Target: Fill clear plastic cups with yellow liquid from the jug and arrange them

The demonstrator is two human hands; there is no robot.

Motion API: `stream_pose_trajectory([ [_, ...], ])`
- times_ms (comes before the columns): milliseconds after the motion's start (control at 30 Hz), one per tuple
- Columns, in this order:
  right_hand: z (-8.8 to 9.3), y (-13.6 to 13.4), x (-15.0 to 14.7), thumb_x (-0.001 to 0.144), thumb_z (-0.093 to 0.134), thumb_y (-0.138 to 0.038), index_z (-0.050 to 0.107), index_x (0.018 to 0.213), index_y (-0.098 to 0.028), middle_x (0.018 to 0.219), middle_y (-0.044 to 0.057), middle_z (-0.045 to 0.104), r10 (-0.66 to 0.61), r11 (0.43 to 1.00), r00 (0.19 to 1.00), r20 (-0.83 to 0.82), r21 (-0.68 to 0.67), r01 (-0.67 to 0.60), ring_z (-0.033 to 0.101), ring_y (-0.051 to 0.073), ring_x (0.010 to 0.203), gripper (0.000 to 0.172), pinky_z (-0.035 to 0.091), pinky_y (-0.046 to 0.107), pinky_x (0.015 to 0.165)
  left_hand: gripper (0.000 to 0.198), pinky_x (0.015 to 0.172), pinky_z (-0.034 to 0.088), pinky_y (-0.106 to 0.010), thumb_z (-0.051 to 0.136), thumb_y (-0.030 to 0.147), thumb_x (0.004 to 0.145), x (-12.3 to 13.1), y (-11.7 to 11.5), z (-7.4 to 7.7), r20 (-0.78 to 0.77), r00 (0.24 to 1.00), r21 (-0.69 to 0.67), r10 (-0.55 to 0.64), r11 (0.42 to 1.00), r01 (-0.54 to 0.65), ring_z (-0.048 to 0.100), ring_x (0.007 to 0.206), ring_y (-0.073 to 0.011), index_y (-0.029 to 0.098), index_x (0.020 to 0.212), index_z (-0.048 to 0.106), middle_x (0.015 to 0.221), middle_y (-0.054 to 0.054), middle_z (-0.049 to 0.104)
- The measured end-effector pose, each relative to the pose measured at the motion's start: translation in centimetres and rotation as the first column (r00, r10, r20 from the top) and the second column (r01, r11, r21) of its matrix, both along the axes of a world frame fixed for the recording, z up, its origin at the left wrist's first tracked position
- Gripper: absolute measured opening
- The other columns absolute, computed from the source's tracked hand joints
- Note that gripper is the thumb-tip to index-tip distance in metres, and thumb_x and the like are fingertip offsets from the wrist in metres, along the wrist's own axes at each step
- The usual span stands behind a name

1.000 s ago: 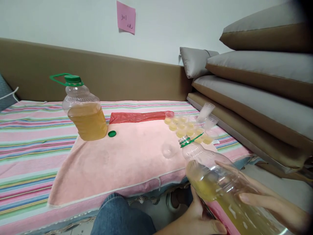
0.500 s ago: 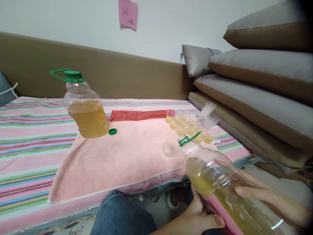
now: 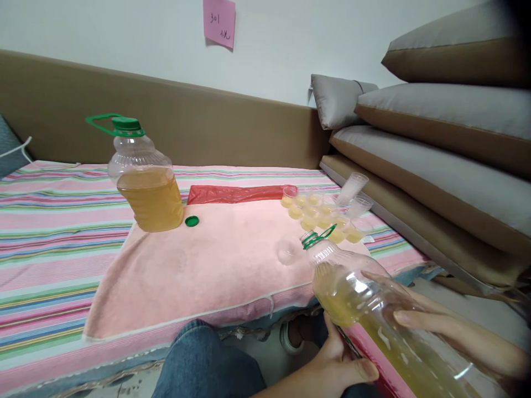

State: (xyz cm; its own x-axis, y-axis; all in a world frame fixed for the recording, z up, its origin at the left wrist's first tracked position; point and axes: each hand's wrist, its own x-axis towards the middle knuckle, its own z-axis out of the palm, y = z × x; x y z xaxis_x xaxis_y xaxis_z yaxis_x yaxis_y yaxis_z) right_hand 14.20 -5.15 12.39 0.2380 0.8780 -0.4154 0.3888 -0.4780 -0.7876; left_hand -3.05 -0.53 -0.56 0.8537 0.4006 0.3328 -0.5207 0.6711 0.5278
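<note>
Gripped in both hands at the lower right, as a large clear plastic bottle [image 3: 373, 315]. Held from below by the left hand [image 3: 338, 362], with thumb pressed near a pink label; held along the upper side by the right hand [image 3: 464, 334], with fingers stretched over the plastic. Tilted well over, neck up and to the left, base running out of view. Uncapped, with bare screw thread at the mouth and a green collar [image 3: 317, 240] with a loop handle around the neck. Ribbed at the shoulder, glossy with bright reflections along the body. Filled with greenish-yellow liquid as far as the shoulder, clear at the neck. Seen just left of the mouth, on a pink cloth [image 3: 199, 276], a seemingly empty clear cup [image 3: 286, 252]. Grouped beyond, small cups [image 3: 309, 222] of yellow liquid. Standing well apart at far left, a capped second bottle [image 3: 151, 202], near a loose green cap [image 3: 192, 221].
</note>
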Motion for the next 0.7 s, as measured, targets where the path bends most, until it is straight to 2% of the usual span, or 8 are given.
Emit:
stream_pose_trajectory([
  [100, 0.15, 0.22, -0.02, 0.073, 0.065, -0.053, 0.039, 0.145, -0.034, 0.156, -0.007, 0.031, 0.019, 1.000, 0.998, -0.062, -0.014, -0.020, 0.023, 0.028, 0.144, 0.078, 0.026, 0.041, 0.116, 0.094, 0.115, 0.024, -0.053, 0.080, 0.041, 0.069, 0.07, -0.11, -0.11, -0.024, 1.000, -0.025, 0.008, 1.000, -0.008, 0.034, 0.140, -0.0319, 0.033, 0.146, 0.026, 0.152, -0.008, 0.038],
  [233, 0.52, 0.37, -0.33, 0.074, 0.066, -0.052, 0.042, 0.142, -0.036, 0.155, -0.008, 0.034, 0.013, 1.000, 0.993, -0.120, -0.017, -0.015, 0.029, 0.030, 0.143, 0.074, 0.031, 0.042, 0.115, 0.097, 0.114, 0.024, -0.053, 0.081, 0.041, 0.068, 0.16, -0.23, -0.25, -0.023, 0.999, -0.044, 0.024, 0.999, -0.025, 0.037, 0.138, -0.0323, 0.032, 0.146, 0.025, 0.149, -0.010, 0.040],
  [333, 0.67, 0.42, -0.46, 0.072, 0.068, -0.053, 0.046, 0.140, -0.038, 0.155, -0.009, 0.033, 0.004, 1.000, 0.994, -0.108, -0.026, -0.007, 0.028, 0.031, 0.143, 0.073, 0.031, 0.043, 0.114, 0.097, 0.114, 0.025, -0.051, 0.082, 0.040, 0.067, 0.15, -0.28, -0.27, -0.043, 0.999, -0.064, 0.020, 0.998, -0.022, 0.038, 0.138, -0.0307, 0.033, 0.146, 0.025, 0.149, -0.008, 0.042],
  [533, 0.48, 0.58, -0.26, 0.074, 0.067, -0.052, 0.042, 0.142, -0.038, 0.155, -0.008, 0.034, 0.037, 0.999, 0.993, -0.110, -0.021, -0.039, 0.030, 0.028, 0.142, 0.074, 0.030, 0.040, 0.115, 0.094, 0.115, 0.026, -0.047, 0.083, 0.040, 0.065, 0.13, -0.47, -0.36, -0.066, 0.998, -0.082, 0.017, 0.996, -0.023, 0.038, 0.138, -0.0281, 0.035, 0.142, 0.030, 0.142, -0.006, 0.049],
  [700, 0.39, 0.53, -0.04, 0.077, 0.063, -0.051, 0.042, 0.142, -0.037, 0.155, -0.007, 0.036, 0.067, 0.998, 0.994, -0.087, 0.009, -0.067, 0.028, 0.029, 0.143, 0.070, 0.028, 0.042, 0.116, 0.101, 0.102, 0.040, -0.048, 0.084, 0.050, 0.058, 0.22, -0.57, -0.88, -0.160, 0.987, -0.080, -0.013, 0.997, 0.000, 0.048, 0.129, -0.0317, 0.035, 0.142, 0.031, 0.140, -0.009, 0.050],
])
